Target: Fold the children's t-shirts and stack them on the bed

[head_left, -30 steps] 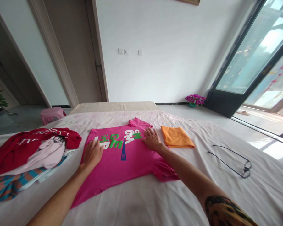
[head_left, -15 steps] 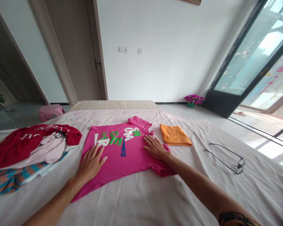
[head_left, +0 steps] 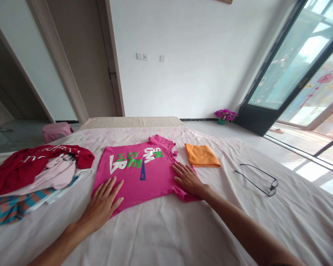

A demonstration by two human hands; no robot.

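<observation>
A pink T-shirt [head_left: 152, 184] with white, green and blue print lies spread on the sheet-covered bed, its neckline toward the right. My left hand [head_left: 104, 201] rests flat on the near left corner by the hem, fingers spread. On the shoulder and sleeve side, my right hand [head_left: 188, 179] lies flat with its fingers stretched out. Neither hand grips the cloth. Just beyond the right hand sits a folded orange cloth [head_left: 202, 155].
A heap of clothes with a red garment [head_left: 30, 168] on top lies at the left. Eyeglasses [head_left: 258, 181] rest on the bed sheet [head_left: 177, 236] at the right. Beyond the bed are a pink stool [head_left: 57, 130] and a pot of purple flowers [head_left: 224, 115].
My left hand has slid nearer along the shirt toward its near left corner, uncovering more of the print. The right hand has shifted slightly toward the sleeve. The view has tilted a little.
</observation>
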